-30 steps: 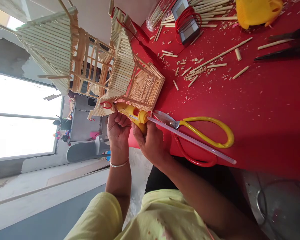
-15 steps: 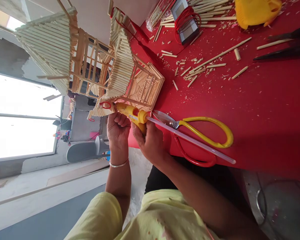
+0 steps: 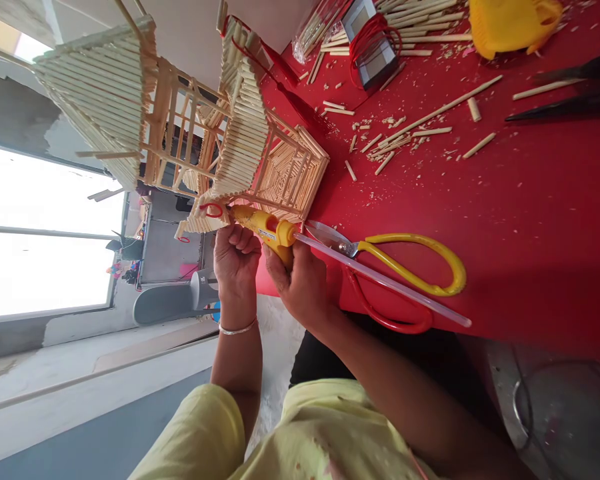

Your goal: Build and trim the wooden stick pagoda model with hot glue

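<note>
My right hand (image 3: 304, 283) is wrapped round a yellow hot glue gun (image 3: 265, 225). A long clear glue stick (image 3: 385, 280) sticks out of its back end. The gun's nozzle meets the lower roof corner of a pagoda model (image 3: 240, 143) built of thin wooden sticks. Just under that corner, my left hand (image 3: 237, 260) is closed with curled fingers; whatever they pinch is hidden. A red loop of cord (image 3: 211, 211) hangs by the roof corner. Scissors (image 3: 347, 248) with one yellow and one red handle lie beside my right hand, partly behind the glue stick.
Cut stick pieces (image 3: 433, 131) and shavings litter the red table (image 3: 530, 220). Toward the back are a box wound with red cord (image 3: 373, 47), a bundle of sticks (image 3: 420, 27) and a yellow object (image 3: 515, 23). Dark pliers-like jaws (image 3: 565, 107) lie at the right.
</note>
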A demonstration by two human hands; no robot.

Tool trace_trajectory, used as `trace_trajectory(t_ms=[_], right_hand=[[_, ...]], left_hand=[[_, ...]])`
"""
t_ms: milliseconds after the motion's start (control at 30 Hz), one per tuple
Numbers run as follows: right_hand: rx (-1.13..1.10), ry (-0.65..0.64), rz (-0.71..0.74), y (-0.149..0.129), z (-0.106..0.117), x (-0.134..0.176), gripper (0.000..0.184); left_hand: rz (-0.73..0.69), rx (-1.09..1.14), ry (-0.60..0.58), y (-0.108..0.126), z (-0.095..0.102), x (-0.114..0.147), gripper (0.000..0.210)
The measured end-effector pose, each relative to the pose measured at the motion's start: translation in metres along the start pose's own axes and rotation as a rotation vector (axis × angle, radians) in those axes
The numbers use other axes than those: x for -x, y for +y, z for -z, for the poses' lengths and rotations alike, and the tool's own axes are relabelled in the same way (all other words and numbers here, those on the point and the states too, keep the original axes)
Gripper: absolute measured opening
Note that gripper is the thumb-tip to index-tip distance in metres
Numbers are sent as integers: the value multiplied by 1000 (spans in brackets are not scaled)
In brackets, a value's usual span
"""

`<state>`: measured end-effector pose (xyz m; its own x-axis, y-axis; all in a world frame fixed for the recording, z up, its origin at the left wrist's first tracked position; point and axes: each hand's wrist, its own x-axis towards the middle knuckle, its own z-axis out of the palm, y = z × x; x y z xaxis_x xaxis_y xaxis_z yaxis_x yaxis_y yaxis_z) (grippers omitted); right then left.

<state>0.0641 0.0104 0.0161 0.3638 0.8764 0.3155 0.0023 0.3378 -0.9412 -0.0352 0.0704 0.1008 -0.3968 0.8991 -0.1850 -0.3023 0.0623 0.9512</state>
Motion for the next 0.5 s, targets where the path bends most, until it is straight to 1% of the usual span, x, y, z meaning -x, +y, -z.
trace_trajectory(t_ms=[133,233,367,500], right_hand=[[13,-5,-6,-1,1,-1,31],[21,-7,-16,-1,1,-1,31],[20,-12,-21,0,1,0,33],[27,-12,-23,0,1,0,34]], left_hand=[[-10,-21,-61,0,6,-3,45],[-36,-73,-80,-1,9,-5,48],[-37,-62,-68,-1,8,-5,48],[-36,-67,-25,-1,5,-4,46]])
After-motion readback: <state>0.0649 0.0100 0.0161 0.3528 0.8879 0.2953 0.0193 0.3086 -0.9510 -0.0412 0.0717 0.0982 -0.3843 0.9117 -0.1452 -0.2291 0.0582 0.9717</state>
